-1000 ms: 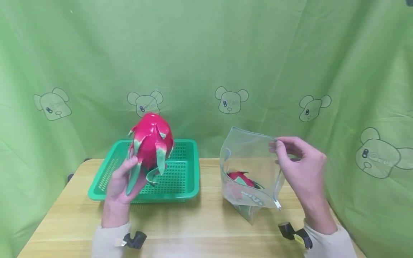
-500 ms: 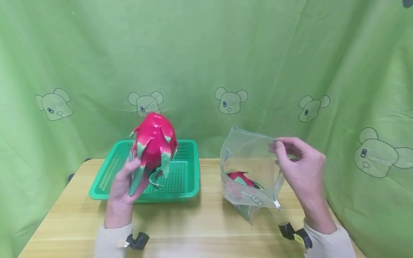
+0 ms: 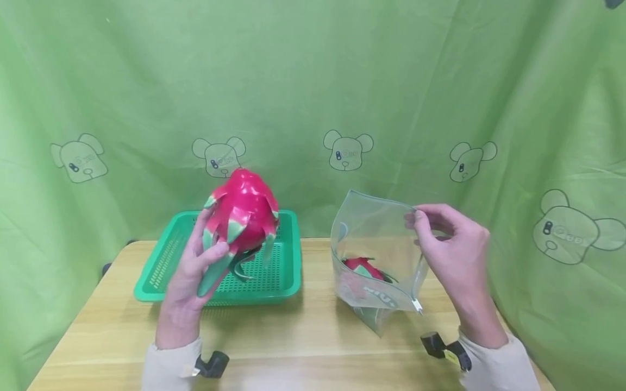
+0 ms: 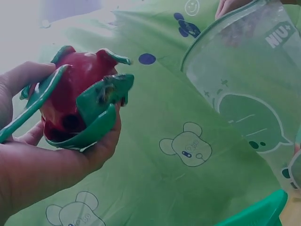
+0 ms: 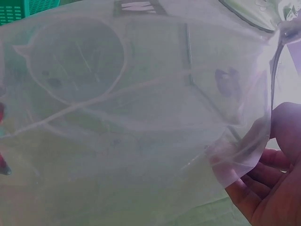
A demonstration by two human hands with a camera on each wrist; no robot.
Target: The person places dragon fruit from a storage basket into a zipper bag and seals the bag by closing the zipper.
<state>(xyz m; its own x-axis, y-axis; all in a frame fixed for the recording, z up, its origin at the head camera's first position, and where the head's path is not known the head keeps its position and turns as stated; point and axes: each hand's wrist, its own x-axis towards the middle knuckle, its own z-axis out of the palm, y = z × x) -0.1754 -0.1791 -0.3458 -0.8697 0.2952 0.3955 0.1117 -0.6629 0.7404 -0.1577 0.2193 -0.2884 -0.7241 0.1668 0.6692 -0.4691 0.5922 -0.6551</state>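
Note:
My left hand [image 3: 188, 277] grips a red dragon fruit [image 3: 246, 209] with green-tipped scales, holding it up above the green basket [image 3: 293, 271]. In the left wrist view the fingers and thumb curl round the fruit [image 4: 77, 101], its green stem end facing the camera. With thumb and fingers, my right hand [image 3: 457, 250] pinches the upper right edge of a clear zip bag [image 3: 376, 228]. The bag's mouth gapes, and a white slider hangs at its near corner. A second dragon fruit [image 3: 364, 267] lies inside the bag. Through the film, the right wrist view shows my fingertips behind the bag [image 5: 141, 117].
The basket, with slotted walls, stands at the left of the wooden table [image 3: 293, 353]. A green curtain [image 3: 293, 81] printed with bear heads hangs behind and at both sides, close to my right forearm.
The left hand has moved the dragon fruit somewhat to the right and turned it, tilting its top. The right hand and the bag stay nearly where they were.

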